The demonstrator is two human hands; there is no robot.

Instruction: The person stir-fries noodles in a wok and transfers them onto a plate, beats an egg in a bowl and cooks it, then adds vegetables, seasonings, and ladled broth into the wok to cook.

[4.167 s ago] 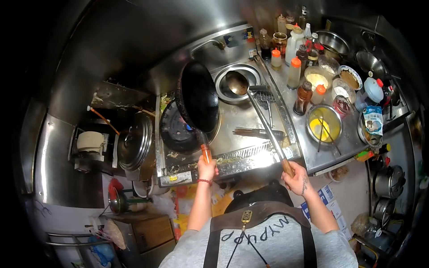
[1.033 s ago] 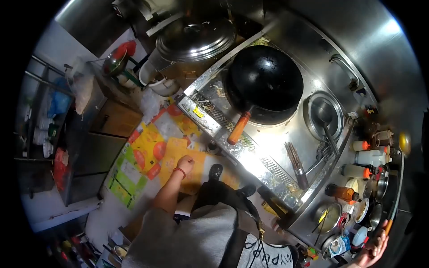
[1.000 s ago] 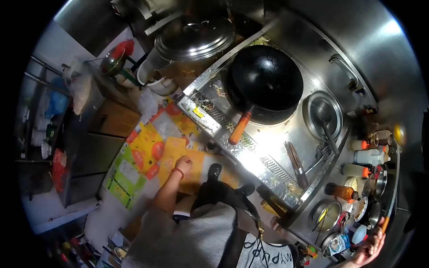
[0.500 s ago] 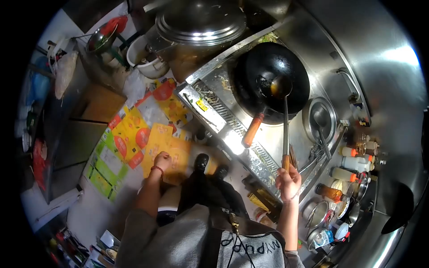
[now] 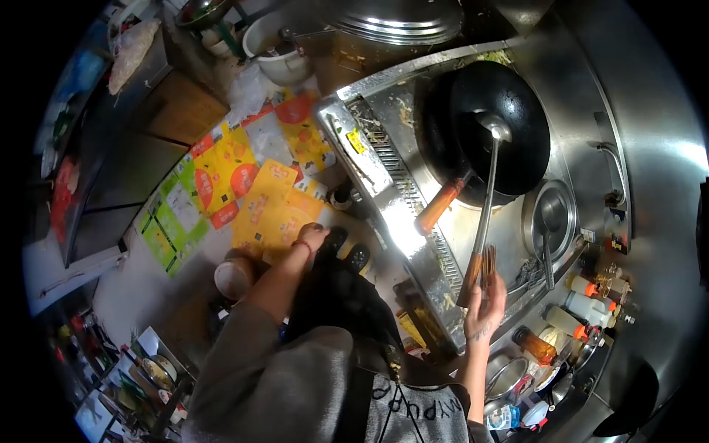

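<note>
The ladle (image 5: 486, 199) lies with its bowl in the black wok (image 5: 509, 103), its wooden handle end slanting over the stove's front edge. My right hand (image 5: 485, 308) is just right of that handle end, thumb and fingers apart, at the lower end of a bundle of thin sticks like a bamboo wok brush (image 5: 489, 262). Whether the fingers touch the brush is unclear. My left hand (image 5: 313, 236) hangs low in front of my legs, fingers curled, with nothing visible in it. The wok's wooden handle (image 5: 442, 207) points toward me.
A steel bowl with a second ladle (image 5: 550, 221) stands right of the wok. Several sauce bottles (image 5: 565, 321) and bowls line the right side. Flattened cardboard (image 5: 258, 210) covers the floor at left, below a white bucket (image 5: 284, 63). A large round lid (image 5: 402, 22) is at the back.
My right hand has let go of the ladle, which now rests in the wok, its bowl no longer showing amber liquid. My left hand has swung right, and the view has shifted.
</note>
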